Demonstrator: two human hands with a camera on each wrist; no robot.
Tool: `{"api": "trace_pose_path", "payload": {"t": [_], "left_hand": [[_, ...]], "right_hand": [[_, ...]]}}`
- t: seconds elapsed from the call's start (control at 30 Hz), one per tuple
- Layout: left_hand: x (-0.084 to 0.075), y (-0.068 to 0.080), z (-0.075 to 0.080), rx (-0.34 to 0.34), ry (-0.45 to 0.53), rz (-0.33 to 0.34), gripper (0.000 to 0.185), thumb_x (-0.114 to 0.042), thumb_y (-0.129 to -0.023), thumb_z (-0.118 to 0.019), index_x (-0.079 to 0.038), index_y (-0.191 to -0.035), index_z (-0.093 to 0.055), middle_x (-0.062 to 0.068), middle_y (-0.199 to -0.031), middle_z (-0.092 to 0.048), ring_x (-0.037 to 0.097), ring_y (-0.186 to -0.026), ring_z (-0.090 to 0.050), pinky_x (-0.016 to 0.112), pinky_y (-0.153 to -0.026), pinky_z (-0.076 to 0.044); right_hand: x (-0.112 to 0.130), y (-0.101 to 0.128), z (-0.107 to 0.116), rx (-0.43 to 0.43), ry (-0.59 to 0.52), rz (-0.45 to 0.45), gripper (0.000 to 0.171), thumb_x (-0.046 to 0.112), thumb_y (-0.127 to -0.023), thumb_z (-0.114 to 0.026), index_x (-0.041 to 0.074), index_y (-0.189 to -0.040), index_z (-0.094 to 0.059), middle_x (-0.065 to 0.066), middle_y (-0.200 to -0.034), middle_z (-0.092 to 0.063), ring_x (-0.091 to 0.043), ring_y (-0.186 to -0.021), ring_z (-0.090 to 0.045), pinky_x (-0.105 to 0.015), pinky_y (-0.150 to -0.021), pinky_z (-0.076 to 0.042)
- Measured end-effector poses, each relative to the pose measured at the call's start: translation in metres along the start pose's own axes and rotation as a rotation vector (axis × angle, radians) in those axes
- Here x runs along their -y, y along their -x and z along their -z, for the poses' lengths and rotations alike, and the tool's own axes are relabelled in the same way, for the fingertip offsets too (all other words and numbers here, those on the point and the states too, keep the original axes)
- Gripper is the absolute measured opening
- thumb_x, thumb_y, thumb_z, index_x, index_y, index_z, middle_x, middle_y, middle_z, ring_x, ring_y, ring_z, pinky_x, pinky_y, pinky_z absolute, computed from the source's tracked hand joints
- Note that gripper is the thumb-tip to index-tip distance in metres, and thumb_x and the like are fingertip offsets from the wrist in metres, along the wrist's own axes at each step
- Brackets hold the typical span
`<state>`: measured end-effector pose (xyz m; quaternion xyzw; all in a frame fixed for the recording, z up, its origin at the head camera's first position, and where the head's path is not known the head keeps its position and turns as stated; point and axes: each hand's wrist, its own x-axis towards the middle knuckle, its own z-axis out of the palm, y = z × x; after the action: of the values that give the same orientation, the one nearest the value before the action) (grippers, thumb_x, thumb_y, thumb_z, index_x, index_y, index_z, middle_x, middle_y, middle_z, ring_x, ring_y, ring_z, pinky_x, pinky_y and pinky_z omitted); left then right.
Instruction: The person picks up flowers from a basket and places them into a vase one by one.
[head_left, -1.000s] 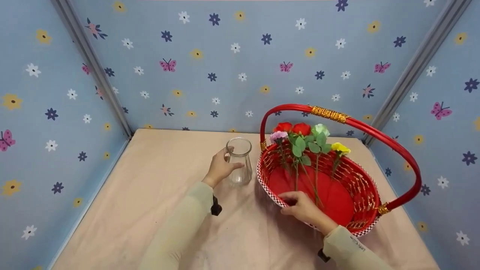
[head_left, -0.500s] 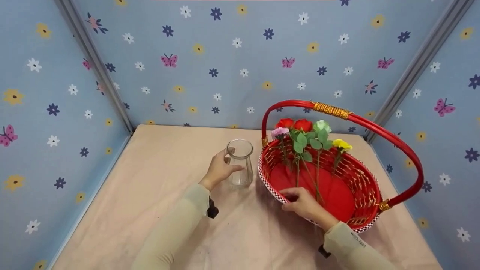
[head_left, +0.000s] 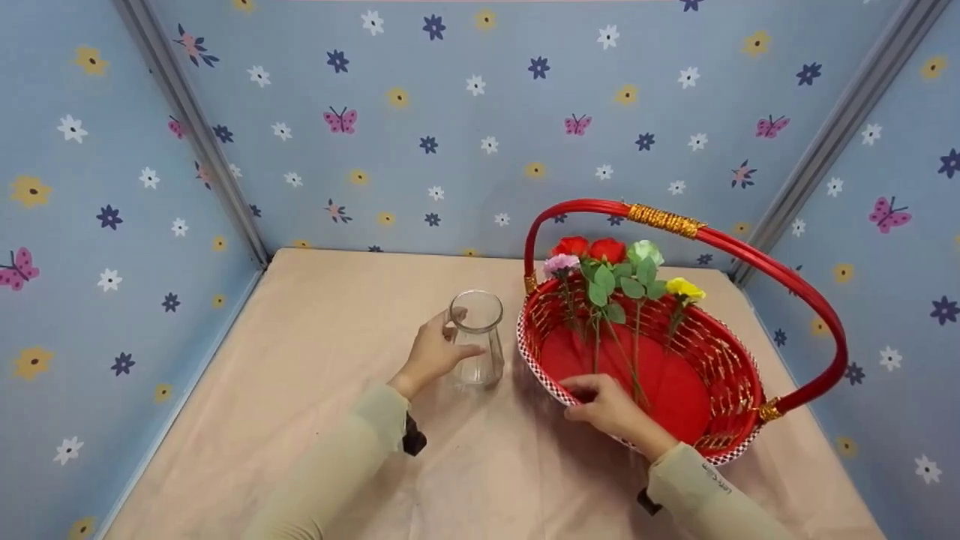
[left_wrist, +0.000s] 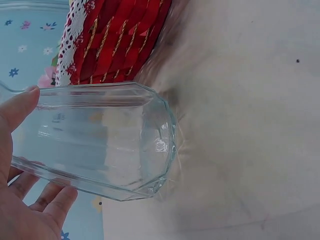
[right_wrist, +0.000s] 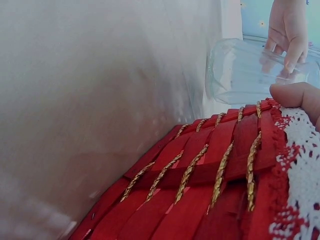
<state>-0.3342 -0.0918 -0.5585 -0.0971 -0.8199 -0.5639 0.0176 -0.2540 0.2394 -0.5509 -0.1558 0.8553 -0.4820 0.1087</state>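
My left hand (head_left: pixel 432 352) grips a clear glass vase (head_left: pixel 480 361) round its upper part, the thumb on one side and the fingers on the other. Upright in the head view, the vase stands at or just above the cloth; its faceted base (left_wrist: pixel 162 145) shows in the left wrist view. To its right is a red woven basket (head_left: pixel 724 409) with a tall arched handle. My right hand (head_left: pixel 611 411) pinches the basket's near lace-trimmed rim. Inside lean artificial flowers: red roses (head_left: pixel 607 250), a pale green rose (head_left: pixel 645 252), a pink carnation (head_left: pixel 561 262) and a yellow flower (head_left: pixel 684 288).
A pale pink cloth (head_left: pixel 300 352) covers the table. Blue patterned panels (head_left: pixel 450 150) enclose it at the back and both sides. The basket's handle (head_left: pixel 814 300) arches high over the right side of the table.
My left hand has drawn the vase a little toward me. My right hand stays on the basket rim, and the basket and flowers keep their place. The head view has tilted slightly.
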Motion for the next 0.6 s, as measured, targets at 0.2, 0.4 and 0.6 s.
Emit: {"api": "trace_pose_path", "payload": {"t": [0.2,0.4,0.6], "left_hand": [[-0.003,0.011,-0.004,-0.001,-0.010,0.021,0.076,-0.021,-0.082,-0.096,-0.007,-0.148,-0.061,0.016,-0.154,-0.062,0.043,-0.134,-0.065,0.057,-0.116,-0.053],[-0.006,0.023,-0.006,0.002,-0.025,0.020,0.077,-0.023,-0.081,-0.096,-0.006,-0.148,-0.062,0.018,-0.151,-0.064,0.044,-0.132,-0.066,0.057,-0.115,-0.054],[-0.008,0.033,-0.007,0.009,-0.017,0.022,0.078,-0.023,-0.081,-0.097,-0.006,-0.148,-0.062,0.018,-0.151,-0.064,0.047,-0.126,-0.067,0.060,-0.110,-0.055]], "right_hand": [[-0.001,0.001,0.000,-0.004,-0.003,-0.003,0.041,-0.003,-0.088,-0.080,-0.001,-0.128,-0.077,-0.018,-0.116,-0.079,-0.017,-0.091,-0.064,-0.024,-0.073,-0.055],[-0.004,0.000,-0.001,-0.001,0.011,-0.001,0.042,-0.002,-0.088,-0.080,-0.002,-0.129,-0.076,-0.019,-0.117,-0.079,-0.016,-0.092,-0.065,-0.024,-0.075,-0.056],[-0.002,0.000,0.001,0.001,0.019,-0.007,0.043,-0.001,-0.086,-0.080,-0.001,-0.129,-0.076,-0.018,-0.117,-0.079,-0.015,-0.090,-0.063,-0.023,-0.073,-0.055]]}}
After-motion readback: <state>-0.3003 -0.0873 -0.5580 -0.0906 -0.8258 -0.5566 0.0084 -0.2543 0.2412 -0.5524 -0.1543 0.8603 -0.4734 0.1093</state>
